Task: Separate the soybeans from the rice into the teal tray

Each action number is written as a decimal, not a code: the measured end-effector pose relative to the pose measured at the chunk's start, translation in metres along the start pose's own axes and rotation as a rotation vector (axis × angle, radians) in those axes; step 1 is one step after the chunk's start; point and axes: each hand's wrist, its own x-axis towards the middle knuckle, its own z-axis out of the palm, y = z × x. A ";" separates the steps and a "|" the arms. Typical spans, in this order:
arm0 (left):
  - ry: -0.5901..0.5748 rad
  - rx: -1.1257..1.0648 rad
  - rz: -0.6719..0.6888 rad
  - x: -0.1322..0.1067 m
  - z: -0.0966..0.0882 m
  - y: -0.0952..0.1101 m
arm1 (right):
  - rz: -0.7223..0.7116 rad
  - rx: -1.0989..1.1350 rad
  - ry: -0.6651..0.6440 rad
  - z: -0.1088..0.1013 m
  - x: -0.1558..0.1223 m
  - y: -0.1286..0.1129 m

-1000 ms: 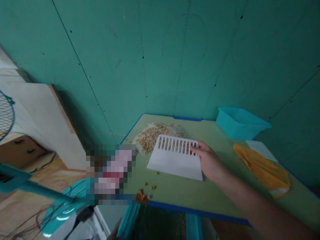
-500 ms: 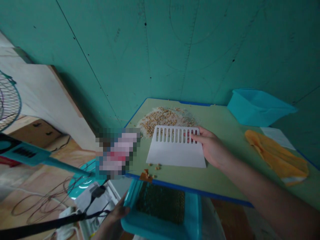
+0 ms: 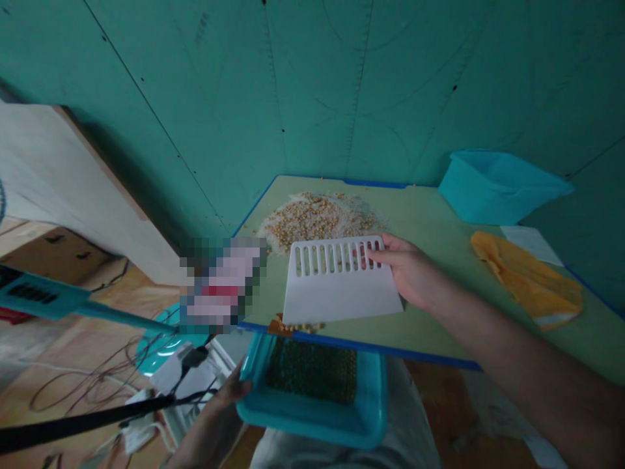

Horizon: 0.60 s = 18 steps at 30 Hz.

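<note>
My right hand (image 3: 405, 267) grips the right side of a white slotted scraper (image 3: 342, 293), its solid lower edge down on the pale green tabletop (image 3: 430, 332). Along that edge, a short row of yellowish beans (image 3: 303, 327) lies near the table's front rim. Behind the scraper spreads a heap of beans mixed with white grains (image 3: 312, 218). Below the front rim, my left hand (image 3: 237, 391) is closed on the left wall of a turquoise basin (image 3: 312, 430). Dark-looking contents with a grainy surface partly cover the basin's inside.
A turquoise bin (image 3: 493, 189) stands at the table's back right, with an orange cloth (image 3: 527, 277) in front of it. A blurred-out pinkish item (image 3: 224, 283) is at the left edge. Cables (image 3: 92, 365) and a black strap (image 3: 88, 423) occupy the lower left.
The scraper has come closer to the front rim, and the few scattered beans there are now gathered in a row along its edge. The basin stays below the rim in my left hand.
</note>
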 end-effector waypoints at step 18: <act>-0.073 -0.031 -0.053 0.012 0.002 -0.014 | -0.006 -0.062 0.067 -0.001 -0.005 0.001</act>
